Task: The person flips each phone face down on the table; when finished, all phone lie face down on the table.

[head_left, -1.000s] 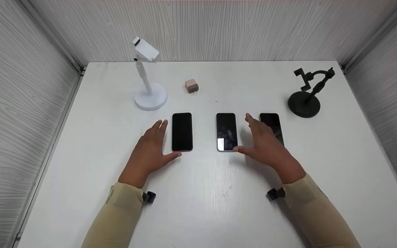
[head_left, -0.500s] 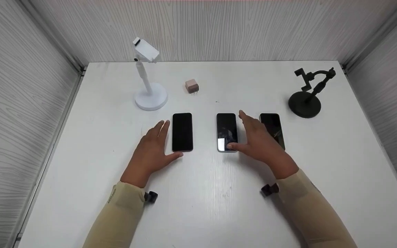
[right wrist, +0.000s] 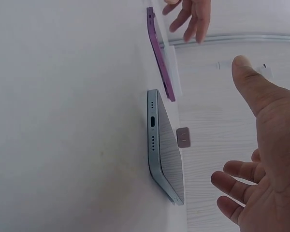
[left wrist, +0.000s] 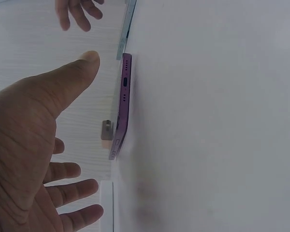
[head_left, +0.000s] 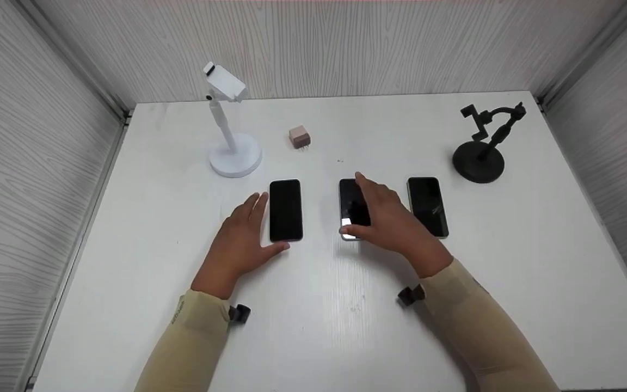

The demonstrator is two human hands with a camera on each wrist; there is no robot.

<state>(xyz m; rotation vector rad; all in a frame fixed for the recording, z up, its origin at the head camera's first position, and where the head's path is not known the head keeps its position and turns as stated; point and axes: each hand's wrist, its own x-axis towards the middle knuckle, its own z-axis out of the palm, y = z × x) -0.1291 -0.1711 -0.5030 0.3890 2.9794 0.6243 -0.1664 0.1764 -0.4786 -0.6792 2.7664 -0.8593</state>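
Note:
Three phones lie screen up in a row on the white table. The left phone (head_left: 286,211) has a purple edge (left wrist: 124,92) in the left wrist view. My left hand (head_left: 237,245) is beside it, fingers extended along its left side and thumb below its lower end. Over the middle phone (head_left: 352,198), my right hand (head_left: 392,223) hovers with thumb and fingers spread, hiding its right part. In the right wrist view that phone's pale blue-grey edge (right wrist: 153,133) lies below the hand, apart from it. The right phone (head_left: 428,207) lies just beyond the right hand. Neither hand holds anything.
A white phone stand (head_left: 234,155) stands at the back left, and a black phone stand (head_left: 478,162) at the back right. A small pinkish-brown charger plug (head_left: 299,137) sits between them. Wood-grain panels (head_left: 346,49) enclose the table at the back and sides.
My right hand has moved left from between the middle and right phones to over the middle phone, uncovering the right one. My left hand has barely moved. The head view has shifted slightly.

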